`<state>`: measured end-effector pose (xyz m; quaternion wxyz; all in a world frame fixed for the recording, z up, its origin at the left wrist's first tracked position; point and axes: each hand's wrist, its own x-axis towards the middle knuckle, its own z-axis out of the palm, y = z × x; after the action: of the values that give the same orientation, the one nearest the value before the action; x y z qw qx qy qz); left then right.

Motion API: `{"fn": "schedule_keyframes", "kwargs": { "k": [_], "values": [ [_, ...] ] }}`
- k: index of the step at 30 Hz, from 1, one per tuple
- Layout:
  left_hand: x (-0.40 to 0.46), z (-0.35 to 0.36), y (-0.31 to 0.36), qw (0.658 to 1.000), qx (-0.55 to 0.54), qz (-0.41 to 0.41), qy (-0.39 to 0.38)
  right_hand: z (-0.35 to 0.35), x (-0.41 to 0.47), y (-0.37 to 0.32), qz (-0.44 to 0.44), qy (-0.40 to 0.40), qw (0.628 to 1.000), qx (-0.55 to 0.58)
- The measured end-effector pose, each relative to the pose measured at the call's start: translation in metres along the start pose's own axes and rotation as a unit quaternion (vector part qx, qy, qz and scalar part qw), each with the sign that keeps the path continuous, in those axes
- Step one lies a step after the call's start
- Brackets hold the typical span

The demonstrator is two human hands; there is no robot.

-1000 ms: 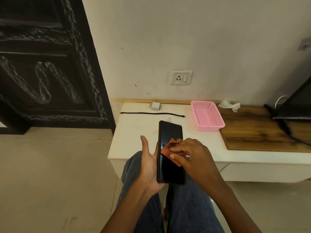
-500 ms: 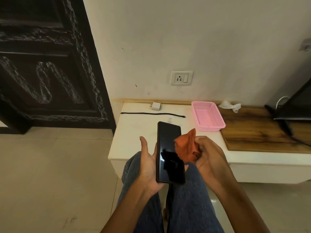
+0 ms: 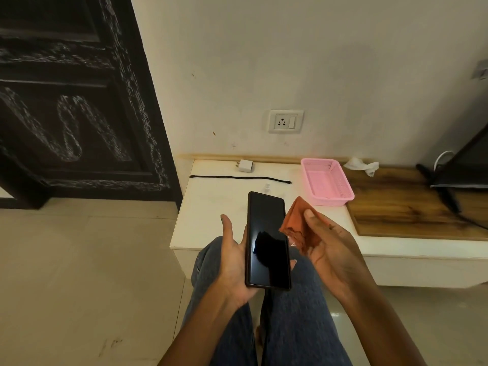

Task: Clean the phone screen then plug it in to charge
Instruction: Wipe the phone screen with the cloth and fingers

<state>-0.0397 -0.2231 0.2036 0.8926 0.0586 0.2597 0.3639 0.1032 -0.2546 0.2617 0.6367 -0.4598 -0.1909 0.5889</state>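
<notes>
From the head view: our left hand (image 3: 235, 257) cradles the black slab phone (image 3: 266, 240), fingers curled round it; our right hand (image 3: 327, 241) pinches the rust-orange cloth (image 3: 297, 224). At twelve o'clock, the low white cabinet top (image 3: 219, 204) carries a black cable (image 3: 240, 177) and a white charger brick (image 3: 245, 165), below a white wall socket (image 3: 285, 121).

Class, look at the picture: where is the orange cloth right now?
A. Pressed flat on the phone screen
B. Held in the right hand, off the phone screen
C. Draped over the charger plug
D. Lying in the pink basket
B: the orange cloth is pinched in the right hand, beside the phone, not touching its screen.
</notes>
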Motion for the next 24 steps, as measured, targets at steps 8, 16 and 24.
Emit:
{"fn": "schedule_keyframes", "kwargs": {
  "k": [8, 16, 24],
  "values": [
    [-0.003, -0.001, -0.003, 0.999, 0.02, 0.002, -0.05, -0.005, 0.012, 0.001, -0.319, 0.146, 0.874, -0.338],
    [-0.003, 0.003, -0.006, 0.998, 0.029, -0.013, -0.048, 0.007, 0.03, 0.012, -0.426, 0.088, 0.717, -0.544],
    [-0.004, -0.001, 0.003, 0.996, 0.078, 0.001, -0.037, -0.011, 0.016, 0.039, -0.436, -0.007, 0.58, -0.688]
  ]
}}
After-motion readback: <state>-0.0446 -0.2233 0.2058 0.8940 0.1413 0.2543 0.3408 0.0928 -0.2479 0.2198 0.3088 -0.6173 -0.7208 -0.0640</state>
